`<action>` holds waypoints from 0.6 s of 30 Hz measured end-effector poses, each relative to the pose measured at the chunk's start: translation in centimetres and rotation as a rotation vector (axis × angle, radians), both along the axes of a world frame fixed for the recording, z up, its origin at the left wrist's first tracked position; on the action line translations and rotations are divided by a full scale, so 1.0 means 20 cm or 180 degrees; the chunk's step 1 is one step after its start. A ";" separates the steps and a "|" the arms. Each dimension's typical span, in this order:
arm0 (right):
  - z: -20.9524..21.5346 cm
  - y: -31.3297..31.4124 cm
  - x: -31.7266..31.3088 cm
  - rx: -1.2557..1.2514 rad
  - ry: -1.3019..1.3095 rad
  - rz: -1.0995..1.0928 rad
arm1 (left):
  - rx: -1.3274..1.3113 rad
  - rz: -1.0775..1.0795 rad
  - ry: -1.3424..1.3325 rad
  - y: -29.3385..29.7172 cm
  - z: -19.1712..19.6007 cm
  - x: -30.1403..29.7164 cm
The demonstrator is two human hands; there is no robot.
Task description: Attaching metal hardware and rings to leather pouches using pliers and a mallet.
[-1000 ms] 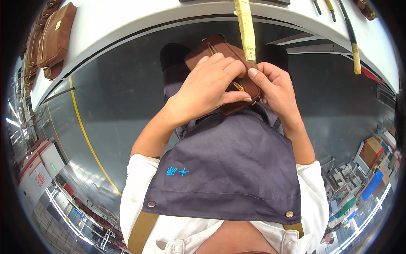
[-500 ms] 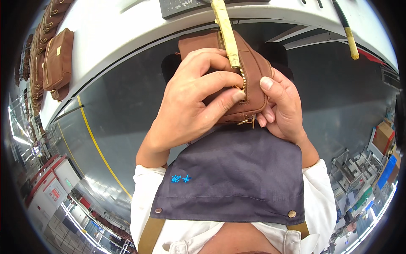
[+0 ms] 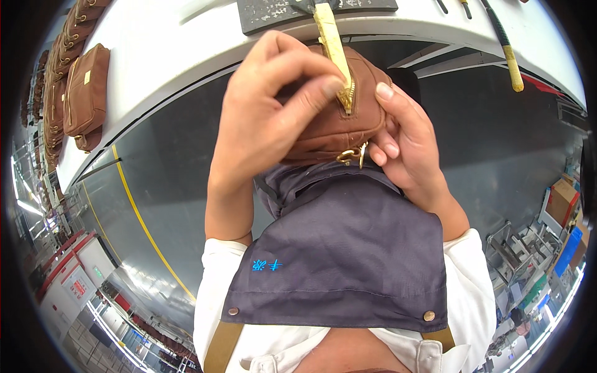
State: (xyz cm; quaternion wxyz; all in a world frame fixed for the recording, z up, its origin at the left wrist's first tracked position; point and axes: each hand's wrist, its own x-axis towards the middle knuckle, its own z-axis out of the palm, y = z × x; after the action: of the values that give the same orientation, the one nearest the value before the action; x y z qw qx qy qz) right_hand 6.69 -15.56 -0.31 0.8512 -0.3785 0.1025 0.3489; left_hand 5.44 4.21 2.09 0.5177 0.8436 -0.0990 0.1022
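A brown bag with brass hardware is in front of me, just beyond my apron. A bar wrapped in yellow tape runs from the table toward me, its tip at the near end of the bag's brass zipper. My left hand is closed, thumb and index finger pinched beside the bar's tip; what lies between them is hidden. Thumb on top and fingers beneath, my right hand grips the bag's right edge. Close to its fingers hangs a brass clasp.
A white table curves across the far side, bearing a dark metal plate at the bar's base. Brown bags are lined up at left. A tool with a yellow-wrapped end sticks out over the table's right edge.
The bag has shifted away from me and slightly left, bringing its zipper's near end up to the bar's tip. My left hand has risen with its fingers drawn together; the right keeps its grip.
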 end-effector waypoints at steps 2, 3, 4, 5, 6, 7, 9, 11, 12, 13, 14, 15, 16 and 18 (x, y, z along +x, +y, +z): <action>-0.01 0.00 0.00 0.0123 -0.0017 0.0024 | 0.0045 0.0399 -0.0029 0.00 -0.01 0.03; -0.01 0.00 0.00 0.0092 -0.0020 -0.0026 | 0.0122 0.0487 -0.0019 0.00 0.00 0.03; -0.01 0.00 0.00 0.0052 -0.0027 -0.0096 | 0.0120 0.0481 -0.0027 -0.01 0.00 0.02; 0.00 0.00 0.00 0.0050 -0.0030 -0.0104 | 0.0266 0.0576 -0.0155 -0.03 0.01 -0.01; 0.02 0.01 0.00 0.0033 0.0058 -0.0166 | 0.0412 0.0670 -0.0279 -0.05 0.03 -0.05; 0.02 0.01 -0.01 0.0006 0.0151 -0.0226 | 0.0530 0.0676 -0.0233 -0.08 0.06 -0.11; 0.02 0.02 -0.01 0.0096 0.0127 -0.0272 | 0.1013 0.0420 -0.0617 -0.09 0.06 -0.19; 0.02 0.02 0.00 0.0203 0.0093 -0.0274 | 0.1699 0.0178 -0.0555 -0.10 0.08 -0.24; 0.02 0.02 0.01 0.0190 0.0100 -0.0299 | 0.1831 0.0169 -0.0472 -0.12 0.06 -0.25; 0.01 0.02 0.01 0.0183 0.0104 -0.0319 | 0.1926 0.0220 -0.0574 -0.13 0.03 -0.25; 0.01 0.02 0.02 0.0183 0.0104 -0.0291 | 0.2019 0.0272 -0.0675 -0.13 0.01 -0.24; 0.01 0.03 0.03 0.0263 0.0087 -0.0307 | 0.2019 0.0300 -0.0667 -0.13 0.01 -0.24; 0.02 0.02 0.03 0.0331 0.0074 -0.0334 | 0.2079 0.0322 -0.0813 -0.13 0.00 -0.23; 0.00 0.02 0.04 0.0383 0.0011 -0.0352 | 0.2117 0.0363 -0.0957 -0.13 -0.04 -0.21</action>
State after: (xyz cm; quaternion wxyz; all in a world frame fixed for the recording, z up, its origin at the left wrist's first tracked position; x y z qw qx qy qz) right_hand 7.43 -15.22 -0.38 0.8902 -0.3198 0.1036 0.3076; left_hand 1.23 1.63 1.37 0.1884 0.9455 -0.1547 0.2159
